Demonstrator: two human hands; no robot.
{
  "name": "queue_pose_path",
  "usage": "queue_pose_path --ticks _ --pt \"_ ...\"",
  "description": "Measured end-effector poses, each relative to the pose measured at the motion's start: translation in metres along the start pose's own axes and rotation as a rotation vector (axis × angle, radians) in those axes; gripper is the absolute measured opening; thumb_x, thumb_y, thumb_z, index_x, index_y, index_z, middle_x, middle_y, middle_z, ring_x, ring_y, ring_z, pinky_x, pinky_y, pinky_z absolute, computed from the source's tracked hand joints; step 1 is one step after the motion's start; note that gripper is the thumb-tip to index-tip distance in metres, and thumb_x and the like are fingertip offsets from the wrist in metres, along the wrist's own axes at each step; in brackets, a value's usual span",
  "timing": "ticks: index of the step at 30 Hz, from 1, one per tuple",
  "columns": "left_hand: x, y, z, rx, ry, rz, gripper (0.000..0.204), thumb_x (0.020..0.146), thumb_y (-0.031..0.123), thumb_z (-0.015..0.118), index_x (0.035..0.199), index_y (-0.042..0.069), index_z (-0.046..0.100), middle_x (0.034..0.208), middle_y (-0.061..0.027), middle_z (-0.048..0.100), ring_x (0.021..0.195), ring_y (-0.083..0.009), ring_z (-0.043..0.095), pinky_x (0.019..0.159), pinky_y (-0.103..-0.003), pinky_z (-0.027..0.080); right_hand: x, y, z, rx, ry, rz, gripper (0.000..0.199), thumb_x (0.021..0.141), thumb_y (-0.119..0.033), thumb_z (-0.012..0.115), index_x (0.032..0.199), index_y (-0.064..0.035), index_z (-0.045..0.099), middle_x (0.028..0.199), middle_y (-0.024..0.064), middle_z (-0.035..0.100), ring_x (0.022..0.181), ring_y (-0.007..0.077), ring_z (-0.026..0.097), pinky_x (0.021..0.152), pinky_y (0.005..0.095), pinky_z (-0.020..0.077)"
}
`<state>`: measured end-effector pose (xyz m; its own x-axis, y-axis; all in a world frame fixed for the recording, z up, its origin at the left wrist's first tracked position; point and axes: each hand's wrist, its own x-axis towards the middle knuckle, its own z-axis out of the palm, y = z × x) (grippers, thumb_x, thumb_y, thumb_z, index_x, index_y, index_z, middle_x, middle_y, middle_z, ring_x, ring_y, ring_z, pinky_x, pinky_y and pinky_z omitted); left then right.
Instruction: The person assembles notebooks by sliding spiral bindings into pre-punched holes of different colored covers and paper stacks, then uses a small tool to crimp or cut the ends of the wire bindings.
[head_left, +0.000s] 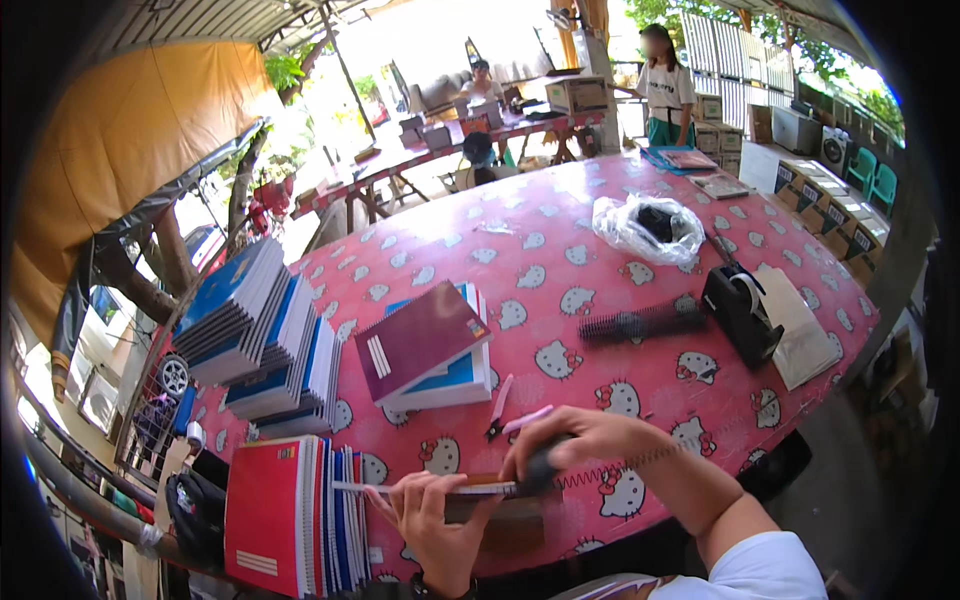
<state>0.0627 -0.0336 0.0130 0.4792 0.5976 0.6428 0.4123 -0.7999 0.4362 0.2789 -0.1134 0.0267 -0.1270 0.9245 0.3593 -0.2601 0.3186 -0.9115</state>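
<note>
Near the table's front edge my left hand [435, 510] grips a thin notebook [415, 488], held edge-on so its pale edge runs sideways. My right hand [590, 438] closes over a dark rounded object [544, 466] at the notebook's right end; motion blur hides its kind. From there a dark spiral binding coil [630, 462] stretches right beneath my right forearm. Under the notebook is a brown block-like piece [515, 530], partly covered by my hands. Pliers with pink handles [501, 400] lie just beyond my hands.
Left stand stacks of blue notebooks [280, 350] and upright red-covered notebooks [265, 510]. A purple notebook [420, 340] tops a small pile. Rightward are loose black coils [640, 323], a black tape dispenser [740, 315], brown paper [795, 330] and a plastic bag [650, 228]. Several people are beyond.
</note>
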Motion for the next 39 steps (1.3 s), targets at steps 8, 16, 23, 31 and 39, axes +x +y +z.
queue_pose_path --ticks 8,16,23,31,39 --pt "0.003 -0.003 0.0 0.01 -0.003 -0.029 0.045 0.06 0.039 0.08 0.089 0.011 0.061 0.087 -0.0027 0.057 0.093 -0.0237 0.054 0.11 -0.054 0.011 0.016 0.004 -0.004 -0.329 -0.08 0.084 0.046 0.077 -0.045 0.069 0.089 -0.0007 0.068 0.078 0.0075 0.064 0.069 0.0147 0.057 0.061 0.0291 0.0436" --pt "0.001 -0.009 -0.002 -0.06 0.003 -0.019 0.052 0.061 0.04 0.08 0.098 0.009 0.061 0.096 -0.0052 0.061 0.094 -0.0247 0.058 0.11 -0.055 0.012 0.032 0.011 -0.013 -1.183 0.072 0.186 0.044 0.081 -0.046 0.064 0.096 -0.005 0.067 0.078 0.0097 0.061 0.076 0.0198 0.059 0.068 0.0315 0.0464" --pt "0.005 -0.023 -0.006 -0.023 0.066 0.017 0.048 0.065 0.035 0.079 0.101 0.011 0.059 0.096 -0.0061 0.06 0.1 -0.0246 0.057 0.109 -0.057 0.011 0.05 0.019 -0.008 -0.681 -0.073 0.344 0.044 0.082 -0.045 0.062 0.095 -0.003 0.065 0.086 0.0088 0.063 0.082 0.0168 0.057 0.076 0.0304 0.0446" --pt "0.002 -0.029 -0.012 -0.104 0.103 0.056 0.06 0.065 0.029 0.08 0.115 0.01 0.053 0.108 -0.0084 0.058 0.104 -0.0269 0.055 0.107 -0.053 0.025 0.064 0.026 0.004 -0.762 -0.087 0.268 0.054 0.078 -0.051 0.064 0.09 0.0014 0.062 0.099 0.0102 0.065 0.09 0.0193 0.059 0.08 0.0322 0.0448" --pt "-0.003 -0.039 -0.008 -0.114 0.239 0.031 0.073 0.066 0.031 0.081 0.126 0.011 0.045 0.13 -0.0165 0.041 0.124 -0.0321 0.039 0.106 -0.053 0.026 0.073 0.033 0.01 -0.644 -0.023 0.374 0.046 0.081 -0.043 0.064 0.093 0.0012 0.063 0.09 0.0093 0.064 0.086 0.0131 0.059 0.075 0.0281 0.0458"
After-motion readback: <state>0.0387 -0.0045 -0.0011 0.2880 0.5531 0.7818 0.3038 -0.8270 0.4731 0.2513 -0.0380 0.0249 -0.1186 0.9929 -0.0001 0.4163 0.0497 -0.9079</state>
